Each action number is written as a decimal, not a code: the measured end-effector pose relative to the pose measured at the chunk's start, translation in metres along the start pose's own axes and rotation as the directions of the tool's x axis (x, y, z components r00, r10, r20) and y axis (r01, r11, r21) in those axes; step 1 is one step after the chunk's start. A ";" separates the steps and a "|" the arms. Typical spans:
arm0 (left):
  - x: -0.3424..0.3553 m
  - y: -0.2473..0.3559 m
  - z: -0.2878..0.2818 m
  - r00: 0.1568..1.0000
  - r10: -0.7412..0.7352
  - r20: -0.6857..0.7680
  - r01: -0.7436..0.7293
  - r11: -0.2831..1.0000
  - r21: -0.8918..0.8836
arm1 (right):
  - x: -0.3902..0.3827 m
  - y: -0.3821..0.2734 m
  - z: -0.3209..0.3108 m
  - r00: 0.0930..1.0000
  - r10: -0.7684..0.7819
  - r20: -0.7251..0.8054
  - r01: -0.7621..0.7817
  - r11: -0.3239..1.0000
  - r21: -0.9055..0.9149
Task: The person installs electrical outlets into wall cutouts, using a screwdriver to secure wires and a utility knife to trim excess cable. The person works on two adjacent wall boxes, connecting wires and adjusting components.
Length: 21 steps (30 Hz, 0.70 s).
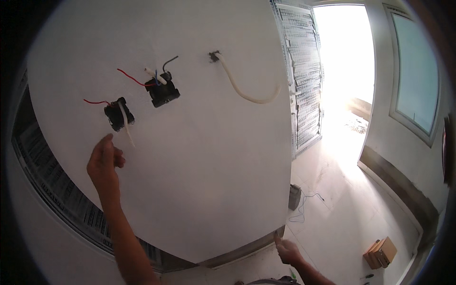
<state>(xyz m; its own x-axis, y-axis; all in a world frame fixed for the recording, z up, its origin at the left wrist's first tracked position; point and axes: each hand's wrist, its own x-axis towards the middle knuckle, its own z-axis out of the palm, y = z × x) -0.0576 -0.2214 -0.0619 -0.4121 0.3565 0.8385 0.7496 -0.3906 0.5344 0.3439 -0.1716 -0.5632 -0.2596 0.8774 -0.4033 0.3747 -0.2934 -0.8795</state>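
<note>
My left hand (103, 159) is raised to the white wall (204, 156), its fingers loosely bent and apart, with nothing visible in them. Its fingertips are just below a black electrical box (114, 116) set in the wall, from which a red wire (96, 101) and a white cable (127, 128) stick out. To the right and higher sits a second black electrical box (165, 92) with red, blue, dark and white wire ends. Low at the wall's right edge, my right hand (287, 251) is closed; what it grips, if anything, is too small to make out.
A white conduit (242, 95) curves out of a hole in the wall. Beyond the wall's edge, a wrapped door (304, 80) stands beside a bright doorway. On the floor lie a grey case (294, 196) with a blue cord (306, 202) near it, and a brown box (381, 252).
</note>
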 end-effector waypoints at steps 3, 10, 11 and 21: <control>0.026 0.014 0.009 0.998 0.021 0.053 -0.024 0.997 0.069 | -0.039 -0.017 0.004 0.991 -0.074 -0.115 0.081 0.995 0.052; 0.051 0.031 0.035 0.975 -0.132 0.181 0.093 0.973 0.210 | -0.019 0.031 0.020 0.955 -0.287 -0.071 0.290 0.956 0.032; 0.053 0.028 0.036 0.975 -0.115 0.191 0.073 0.974 0.214 | -0.017 0.032 0.020 0.961 -0.271 -0.057 0.274 0.960 0.055; 0.067 -0.003 0.041 0.963 0.185 0.197 -0.240 0.921 0.308 | -0.043 0.017 0.011 0.973 0.104 0.204 -0.191 0.860 0.474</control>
<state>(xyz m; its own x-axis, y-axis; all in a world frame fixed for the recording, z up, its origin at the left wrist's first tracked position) -0.0664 -0.1610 -0.0119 -0.1562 0.4383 0.8852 0.9486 -0.1833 0.2582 0.3515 -0.2183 -0.5635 -0.3955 0.7461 -0.5357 -0.0500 -0.5998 -0.7986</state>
